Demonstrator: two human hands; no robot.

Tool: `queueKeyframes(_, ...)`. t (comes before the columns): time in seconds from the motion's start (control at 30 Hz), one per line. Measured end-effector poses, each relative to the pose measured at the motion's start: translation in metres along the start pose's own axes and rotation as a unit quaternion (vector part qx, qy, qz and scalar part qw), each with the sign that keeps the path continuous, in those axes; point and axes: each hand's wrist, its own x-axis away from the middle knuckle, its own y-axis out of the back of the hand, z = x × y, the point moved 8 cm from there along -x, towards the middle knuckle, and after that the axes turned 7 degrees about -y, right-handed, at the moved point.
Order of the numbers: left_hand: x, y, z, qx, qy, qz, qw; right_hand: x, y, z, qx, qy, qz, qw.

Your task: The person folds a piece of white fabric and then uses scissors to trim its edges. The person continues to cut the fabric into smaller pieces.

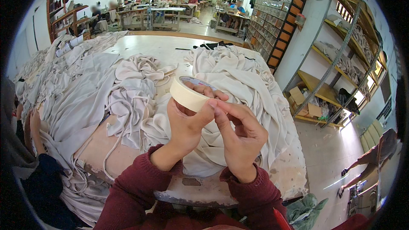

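Observation:
My left hand [185, 121] holds a roll of cream masking tape [187, 98] above the table, its fingers passed through the ring and the thumb on the outside. My right hand [240, 130] meets it at the roll's right edge, thumb and forefinger pinched together against the tape. Whether a loose tape end sits in that pinch is too small to make out. Beneath and beyond both hands lies a heap of off-white fabric [238, 85], crumpled on the table.
Bunched cloth with cords [132, 98] lies left of my hands on the worn table [128, 157]. A co-worker's hand [36, 130] touches the grey fabric pile [85, 81] at far left. Metal shelving [328, 59] stands right; sewing tables [166, 15] fill the background.

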Motion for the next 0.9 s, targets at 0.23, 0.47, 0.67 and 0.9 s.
queueKeyframes(0.23, 0.004, -0.001, -0.002, 0.027, 0.061, -0.007, 0.998, 0.004, 0.002, 0.009, 0.058, 0.090, -0.009, 0.994)
queueKeyframes(0.47, 0.005, -0.003, 0.003, 0.111, 0.124, -0.061, 0.984, 0.010, -0.001, 0.016, 0.098, 0.210, -0.005, 0.973)
queueKeyframes(0.67, 0.000, 0.002, 0.006, 0.054, 0.188, -0.059, 0.979, 0.000, 0.001, -0.008, 0.011, 0.102, 0.013, 0.995)
queueKeyframes(0.9, -0.004, -0.001, 0.002, 0.065, 0.182, -0.047, 0.980, 0.000, 0.001, -0.010, -0.005, 0.062, 0.023, 0.998)
